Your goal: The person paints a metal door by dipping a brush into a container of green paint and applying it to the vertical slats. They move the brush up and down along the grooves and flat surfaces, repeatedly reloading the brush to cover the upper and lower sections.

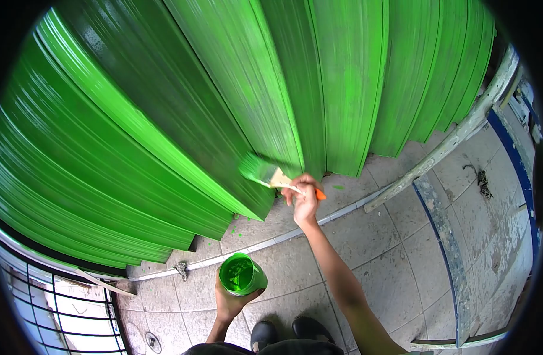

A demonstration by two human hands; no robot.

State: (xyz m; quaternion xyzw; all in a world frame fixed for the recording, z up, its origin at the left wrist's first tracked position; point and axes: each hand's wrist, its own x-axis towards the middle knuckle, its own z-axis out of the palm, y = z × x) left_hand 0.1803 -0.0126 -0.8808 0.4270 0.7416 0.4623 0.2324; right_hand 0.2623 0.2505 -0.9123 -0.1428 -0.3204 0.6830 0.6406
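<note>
My right hand (305, 197) is closed around the handle of a paintbrush (279, 178), whose orange end sticks out past the fingers. Its bristles, covered in green paint and slightly blurred, touch or nearly touch the lower part of a corrugated metal panel (248, 65). Glossy wet-looking green covers the panel's left side; streaky, duller green shows on the right. Lower down, my left hand (233, 303) grips a round container of green paint (243, 274) from below and the side, its open top facing up.
Grey floor tiles (360, 242) carry green drips near the panel's foot. Blue-edged frame pieces (443, 236) and a pale wooden pole (437, 163) lie at the right. A black grille (64, 302) stands lower left. My dark shoes (283, 332) are below.
</note>
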